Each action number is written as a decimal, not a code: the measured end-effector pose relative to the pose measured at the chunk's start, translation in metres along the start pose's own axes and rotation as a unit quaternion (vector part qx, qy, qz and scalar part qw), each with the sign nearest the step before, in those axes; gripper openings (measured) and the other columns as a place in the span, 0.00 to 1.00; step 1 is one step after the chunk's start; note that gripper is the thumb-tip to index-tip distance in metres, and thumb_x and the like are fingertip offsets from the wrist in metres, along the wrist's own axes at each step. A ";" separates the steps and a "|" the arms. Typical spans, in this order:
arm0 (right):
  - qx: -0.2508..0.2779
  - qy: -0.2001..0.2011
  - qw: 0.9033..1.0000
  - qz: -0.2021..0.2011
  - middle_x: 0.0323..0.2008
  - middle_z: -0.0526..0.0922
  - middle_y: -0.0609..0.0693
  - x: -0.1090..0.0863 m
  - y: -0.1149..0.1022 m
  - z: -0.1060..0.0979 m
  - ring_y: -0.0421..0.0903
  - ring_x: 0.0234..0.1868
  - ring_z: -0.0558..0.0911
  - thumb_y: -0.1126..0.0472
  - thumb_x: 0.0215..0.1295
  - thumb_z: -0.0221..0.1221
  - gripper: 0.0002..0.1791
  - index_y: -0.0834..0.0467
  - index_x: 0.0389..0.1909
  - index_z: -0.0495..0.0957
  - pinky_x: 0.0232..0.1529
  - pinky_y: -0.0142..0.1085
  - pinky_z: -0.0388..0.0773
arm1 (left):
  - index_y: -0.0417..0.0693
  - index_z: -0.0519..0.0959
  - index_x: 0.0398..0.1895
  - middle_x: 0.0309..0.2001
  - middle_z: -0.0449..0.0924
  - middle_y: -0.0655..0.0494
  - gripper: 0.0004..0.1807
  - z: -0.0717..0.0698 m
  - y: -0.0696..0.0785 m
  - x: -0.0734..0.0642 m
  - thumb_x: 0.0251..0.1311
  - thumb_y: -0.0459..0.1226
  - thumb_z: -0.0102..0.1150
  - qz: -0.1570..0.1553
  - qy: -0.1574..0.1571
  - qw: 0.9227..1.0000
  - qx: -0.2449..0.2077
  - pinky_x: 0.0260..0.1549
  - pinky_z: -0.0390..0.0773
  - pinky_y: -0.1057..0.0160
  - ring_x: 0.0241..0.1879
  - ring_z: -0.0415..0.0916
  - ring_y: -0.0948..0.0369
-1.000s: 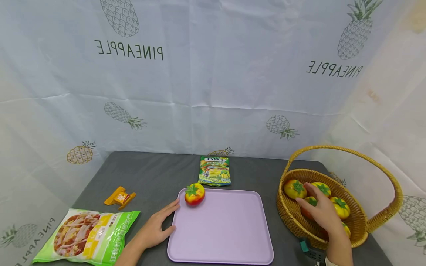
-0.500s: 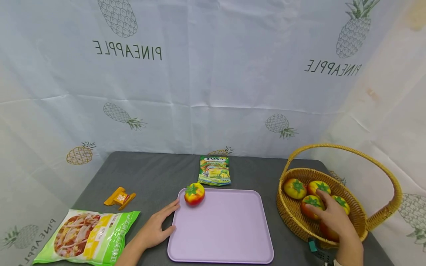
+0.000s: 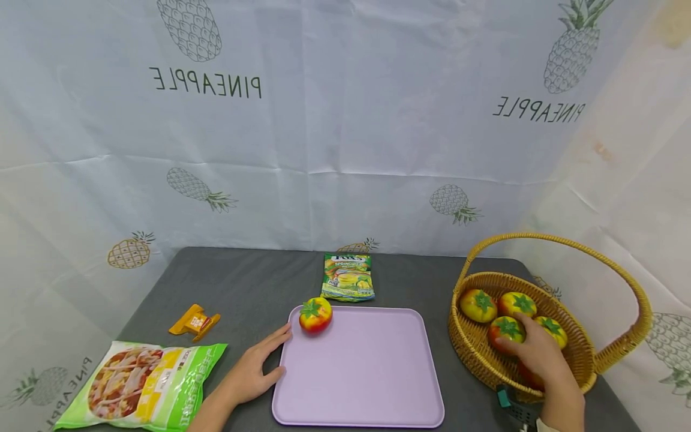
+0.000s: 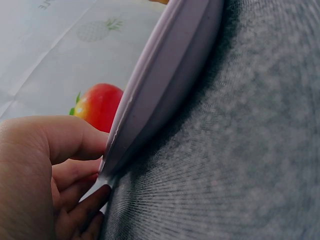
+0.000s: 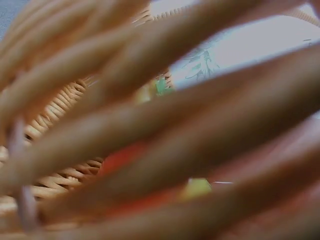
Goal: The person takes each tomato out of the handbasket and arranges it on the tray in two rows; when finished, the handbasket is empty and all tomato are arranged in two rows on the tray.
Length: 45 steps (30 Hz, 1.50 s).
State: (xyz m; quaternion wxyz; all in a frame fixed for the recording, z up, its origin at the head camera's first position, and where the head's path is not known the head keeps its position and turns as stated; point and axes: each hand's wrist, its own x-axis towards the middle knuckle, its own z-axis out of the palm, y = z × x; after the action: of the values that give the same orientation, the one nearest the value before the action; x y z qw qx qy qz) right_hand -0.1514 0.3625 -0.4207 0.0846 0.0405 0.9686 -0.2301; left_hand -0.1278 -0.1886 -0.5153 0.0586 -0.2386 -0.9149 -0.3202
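My left hand (image 3: 251,372) rests at the left side of a lilac tray (image 3: 358,372), its fingertips touching the rim. A red-and-yellow tomato (image 3: 315,315) with green leaves sits in the tray's far left corner. Inside the wicker basket (image 3: 469,354) on the right, my right hand (image 3: 542,354) has its thumb and fingers around the near side of a tomato (image 3: 506,332). Other tomatoes lie around it, including one (image 3: 478,306) at the back left and one (image 3: 517,305) behind it. Blurred wicker strands hide most of the right wrist view.
A green candy bag (image 3: 348,277) lies behind the tray. To the left are an orange-wrapped snack (image 3: 195,322) and a large green-and-white food bag (image 3: 143,384). The basket's tall handle (image 3: 621,276) arches over its right side. A pineapple-print cloth (image 3: 345,120) hangs behind the table.
My right hand shifted right and toward me inside the basket, then closed in on the middle tomato. My left hand stays at the tray's edge.
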 end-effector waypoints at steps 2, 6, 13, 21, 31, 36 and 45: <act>-0.002 -0.001 1.000 0.003 0.61 0.58 0.81 0.001 0.000 -0.001 0.79 0.56 0.64 0.39 0.60 0.58 0.53 0.76 0.67 0.49 0.49 0.65 0.69 | 0.48 0.70 0.65 0.69 0.64 0.57 0.32 0.000 0.000 0.000 0.52 0.37 0.60 -0.001 -0.001 1.000 -0.002 0.58 0.71 0.48 0.65 0.66 0.54; -0.007 -0.004 1.000 0.006 0.60 0.58 0.82 0.001 -0.001 -0.001 0.79 0.56 0.63 0.39 0.57 0.60 0.55 0.78 0.67 0.49 0.50 0.65 0.67 | 0.47 0.70 0.64 0.69 0.64 0.57 0.32 -0.001 0.001 0.001 0.52 0.37 0.60 -0.001 -0.002 1.000 -0.002 0.58 0.71 0.48 0.65 0.66 0.53; -0.019 -0.012 1.000 0.005 0.60 0.58 0.82 0.002 -0.001 -0.001 0.79 0.56 0.63 0.38 0.55 0.61 0.57 0.80 0.65 0.51 0.51 0.66 0.66 | 0.47 0.70 0.65 0.69 0.64 0.56 0.32 -0.001 0.001 0.000 0.53 0.37 0.60 -0.001 -0.006 1.000 0.002 0.58 0.71 0.48 0.65 0.66 0.53; -0.026 -0.011 1.000 -0.001 0.59 0.59 0.83 -0.002 -0.006 -0.002 0.79 0.55 0.64 0.38 0.56 0.60 0.56 0.80 0.65 0.51 0.50 0.65 0.67 | 0.47 0.69 0.65 0.69 0.64 0.56 0.31 -0.002 0.002 0.001 0.54 0.38 0.59 -0.005 -0.011 1.000 0.001 0.58 0.70 0.46 0.66 0.66 0.52; -0.033 -0.002 0.999 -0.008 0.61 0.54 0.83 -0.008 -0.014 -0.009 0.80 0.57 0.60 0.37 0.59 0.57 0.55 0.78 0.67 0.48 0.51 0.68 0.65 | 0.47 0.70 0.64 0.69 0.64 0.56 0.31 -0.002 0.002 0.001 0.53 0.37 0.59 -0.003 -0.010 1.000 0.003 0.58 0.71 0.47 0.65 0.66 0.53; -0.033 0.034 0.998 -0.036 0.61 0.56 0.81 -0.014 -0.023 -0.010 0.78 0.57 0.62 0.38 0.60 0.57 0.52 0.77 0.67 0.51 0.50 0.68 0.65 | 0.46 0.70 0.64 0.69 0.64 0.56 0.31 -0.002 0.001 0.001 0.53 0.37 0.59 0.000 -0.008 1.000 0.004 0.58 0.71 0.47 0.65 0.66 0.53; -0.009 0.071 0.994 -0.082 0.62 0.60 0.77 -0.018 -0.047 -0.007 0.75 0.58 0.64 0.41 0.60 0.59 0.49 0.72 0.68 0.54 0.50 0.67 0.65 | 0.47 0.69 0.65 0.69 0.63 0.56 0.31 -0.002 0.001 0.001 0.54 0.38 0.58 -0.010 -0.015 1.000 -0.002 0.58 0.70 0.46 0.66 0.66 0.52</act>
State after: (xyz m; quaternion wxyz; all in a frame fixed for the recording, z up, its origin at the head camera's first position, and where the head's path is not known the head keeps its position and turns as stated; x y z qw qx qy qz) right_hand -0.1404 0.3228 -0.3907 -0.0030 -0.0237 0.9744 -0.2237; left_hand -0.1283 -0.1885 -0.5125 0.0412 -0.2347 -0.9175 -0.3185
